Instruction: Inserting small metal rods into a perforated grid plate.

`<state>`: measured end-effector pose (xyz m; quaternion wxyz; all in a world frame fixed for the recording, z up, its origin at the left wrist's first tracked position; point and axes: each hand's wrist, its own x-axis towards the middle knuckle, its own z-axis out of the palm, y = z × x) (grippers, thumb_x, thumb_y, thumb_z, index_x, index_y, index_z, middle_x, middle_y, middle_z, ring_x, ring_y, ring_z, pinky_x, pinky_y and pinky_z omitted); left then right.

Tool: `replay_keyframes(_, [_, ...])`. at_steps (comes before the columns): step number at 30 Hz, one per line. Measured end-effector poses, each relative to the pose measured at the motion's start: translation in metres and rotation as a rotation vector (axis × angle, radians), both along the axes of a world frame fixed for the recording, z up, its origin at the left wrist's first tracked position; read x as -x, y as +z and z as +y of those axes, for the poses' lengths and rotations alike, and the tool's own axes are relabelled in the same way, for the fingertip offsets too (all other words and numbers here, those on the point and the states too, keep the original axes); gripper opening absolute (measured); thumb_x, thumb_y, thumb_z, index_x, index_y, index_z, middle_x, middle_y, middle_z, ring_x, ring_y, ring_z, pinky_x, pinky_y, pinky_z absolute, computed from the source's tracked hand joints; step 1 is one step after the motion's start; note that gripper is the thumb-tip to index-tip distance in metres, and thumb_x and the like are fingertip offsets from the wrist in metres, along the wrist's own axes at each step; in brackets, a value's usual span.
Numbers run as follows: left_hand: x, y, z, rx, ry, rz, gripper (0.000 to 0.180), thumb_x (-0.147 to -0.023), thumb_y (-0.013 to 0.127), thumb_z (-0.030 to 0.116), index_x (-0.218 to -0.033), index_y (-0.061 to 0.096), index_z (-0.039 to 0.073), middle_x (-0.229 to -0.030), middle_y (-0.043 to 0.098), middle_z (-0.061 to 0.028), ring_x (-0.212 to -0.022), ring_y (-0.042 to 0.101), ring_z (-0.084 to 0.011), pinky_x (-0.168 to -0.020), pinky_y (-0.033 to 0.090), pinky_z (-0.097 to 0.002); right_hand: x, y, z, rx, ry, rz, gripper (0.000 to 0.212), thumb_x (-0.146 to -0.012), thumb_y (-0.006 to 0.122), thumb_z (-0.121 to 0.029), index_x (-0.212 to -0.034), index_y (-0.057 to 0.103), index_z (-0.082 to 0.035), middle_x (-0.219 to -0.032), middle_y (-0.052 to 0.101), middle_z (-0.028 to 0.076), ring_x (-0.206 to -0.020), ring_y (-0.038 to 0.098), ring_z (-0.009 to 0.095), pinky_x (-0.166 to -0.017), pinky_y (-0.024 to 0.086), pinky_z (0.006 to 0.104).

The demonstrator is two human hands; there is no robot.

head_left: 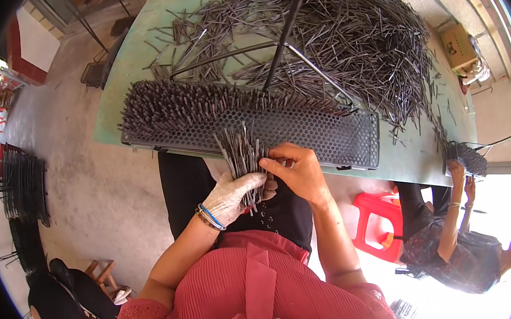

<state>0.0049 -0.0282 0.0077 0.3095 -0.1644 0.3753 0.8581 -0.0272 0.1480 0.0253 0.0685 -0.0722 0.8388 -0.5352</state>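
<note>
My left hand (pixel 227 198), in a pale glove with bands at the wrist, is closed around a bunch of thin dark sticks (pixel 240 155) that fan out upward. At the right side of that bunch is my bare right hand (pixel 294 170), thumb and fingers pinched together at the sticks; what lies between the fingertips is too small to make out. Just beyond both hands a long black perforated tray (pixel 331 139) lies along the table's near edge. Dark sticks stand upright in its holes (pixel 174 105) across the left part and along the far side; bare holes show at the right.
A large heap of loose dark sticks (pixel 365 41) covers the far part of the green table (pixel 113 106). A metal stand (pixel 286 30) rises behind the tray. To the right, a co-worker (pixel 468 251) handles a similar tray (pixel 469 159) near a red stool (pixel 379 220). Black racks (pixel 22 183) stand left.
</note>
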Motion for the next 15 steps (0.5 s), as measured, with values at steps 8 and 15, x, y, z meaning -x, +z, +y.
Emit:
replay_keyframes(8, [-0.004, -0.003, 0.007, 0.076, -0.011, -0.014, 0.029, -0.089, 0.059, 0.006, -0.118, 0.057, 0.0, -0.098, 0.067, -0.0124, -0.087, 0.068, -0.0242, -0.078, 0.059, -0.0394, -0.008, -0.014, 0.005, 0.31, -0.121, -0.232, 0.021, -0.086, 0.073, -0.014, -0.092, 0.068, 0.005, -0.08, 0.067, 0.003, -0.073, 0.061, 0.008, -0.065, 0.049, 0.022])
replay_keyframes(15, [-0.007, -0.002, 0.003, 0.079, 0.079, -0.058, 0.022, -0.087, 0.066, 0.01, -0.105, 0.062, -0.003, -0.092, 0.068, -0.012, -0.081, 0.069, -0.0241, -0.069, 0.06, -0.0378, 0.003, 0.004, 0.009, 0.34, -0.246, 0.065, 0.018, -0.091, 0.063, -0.004, -0.107, 0.059, 0.003, -0.091, 0.067, 0.005, -0.084, 0.062, 0.009, -0.076, 0.05, 0.0226])
